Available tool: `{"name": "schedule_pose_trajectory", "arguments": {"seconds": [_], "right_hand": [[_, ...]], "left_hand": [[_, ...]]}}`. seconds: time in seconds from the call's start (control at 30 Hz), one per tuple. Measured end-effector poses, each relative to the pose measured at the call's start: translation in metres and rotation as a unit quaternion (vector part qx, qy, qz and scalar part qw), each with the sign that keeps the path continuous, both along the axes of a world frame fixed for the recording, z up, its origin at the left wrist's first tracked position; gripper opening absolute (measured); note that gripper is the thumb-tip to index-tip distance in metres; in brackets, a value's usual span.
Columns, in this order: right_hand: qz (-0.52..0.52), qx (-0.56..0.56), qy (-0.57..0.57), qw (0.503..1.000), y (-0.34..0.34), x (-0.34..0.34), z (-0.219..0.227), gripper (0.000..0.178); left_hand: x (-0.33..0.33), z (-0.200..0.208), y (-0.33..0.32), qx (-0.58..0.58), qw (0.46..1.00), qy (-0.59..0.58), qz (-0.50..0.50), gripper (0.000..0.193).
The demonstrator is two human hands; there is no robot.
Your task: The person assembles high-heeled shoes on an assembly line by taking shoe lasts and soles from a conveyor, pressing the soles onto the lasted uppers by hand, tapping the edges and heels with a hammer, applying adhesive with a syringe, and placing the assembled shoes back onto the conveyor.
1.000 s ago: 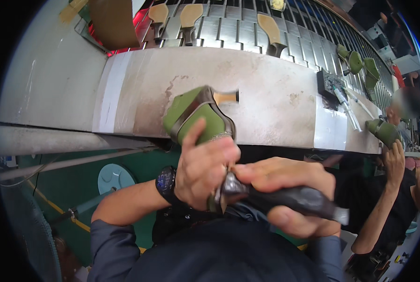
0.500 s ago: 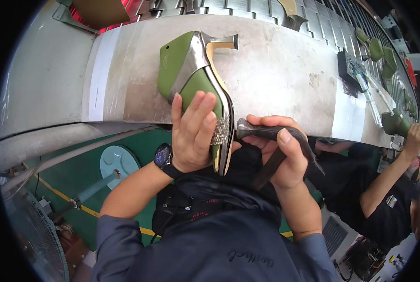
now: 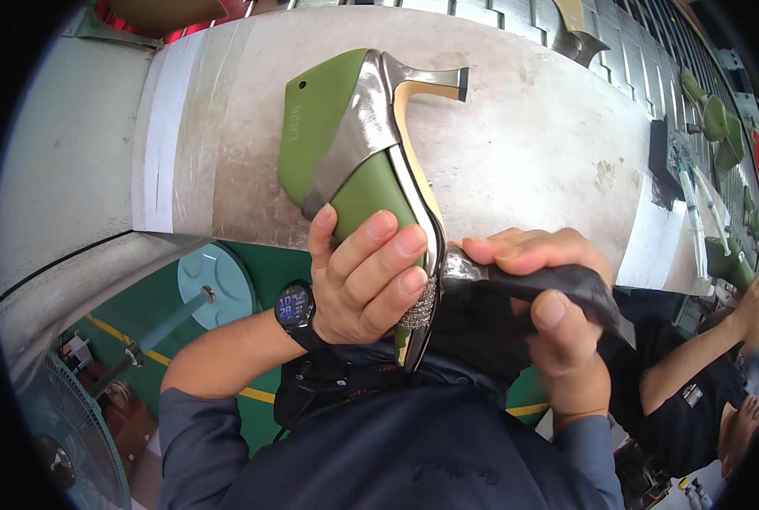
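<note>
Green high-heeled shoe (image 3: 358,161) gripped in left hand (image 3: 362,272), toe down near the chest, heel up over the grey bench (image 3: 532,144). Fingers wrapped round the front part, thumb side hidden. Silver trim along the sole edge, a glittery strip by the fingertips. Right hand (image 3: 549,310) clenched on a dark tool (image 3: 532,285), its metal tip touching the sole edge just beside the left fingers. Tool's kind hard to tell, possibly a hammer. Black watch (image 3: 296,304) on left wrist. More green shoes (image 3: 715,119) far right.
</note>
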State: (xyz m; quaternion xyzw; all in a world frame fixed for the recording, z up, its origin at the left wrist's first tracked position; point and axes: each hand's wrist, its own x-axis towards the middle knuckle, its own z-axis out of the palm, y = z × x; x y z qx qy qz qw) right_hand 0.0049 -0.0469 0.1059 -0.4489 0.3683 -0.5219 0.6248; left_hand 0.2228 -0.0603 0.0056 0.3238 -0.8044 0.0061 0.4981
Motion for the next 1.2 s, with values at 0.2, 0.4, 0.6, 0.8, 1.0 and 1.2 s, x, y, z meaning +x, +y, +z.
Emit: {"name": "schedule_pose_trajectory", "arguments": {"seconds": [0.2,0.4,0.6,0.8,1.0,1.2], "right_hand": [[0.075,-0.082,0.129,0.985,-0.016,-0.008,0.018,0.035],[0.049,-0.191,0.241,0.950,-0.005,0.010,0.031,0.029],[0.093,-0.194,0.302,0.929,0.000,0.017,0.049,0.032],[0.118,-0.197,0.361,0.904,0.025,0.026,0.056,0.034],[0.138,-0.133,0.313,0.930,0.057,0.026,0.041,0.032],[-0.013,-0.046,0.134,0.990,0.055,0.007,0.043,0.042]], "left_hand": [[0.001,0.001,-0.002,0.002,1.000,0.001,0.008,0.043],[0.001,0.002,-0.003,0.004,1.000,0.019,0.007,0.039],[0.002,0.006,0.001,0.027,0.999,0.017,0.002,0.036],[0.002,0.011,0.003,0.048,0.999,0.013,0.000,0.036],[0.012,0.006,-0.002,0.000,0.998,-0.054,-0.018,0.064],[0.010,0.002,-0.007,-0.027,0.998,-0.057,-0.013,0.065]]}}
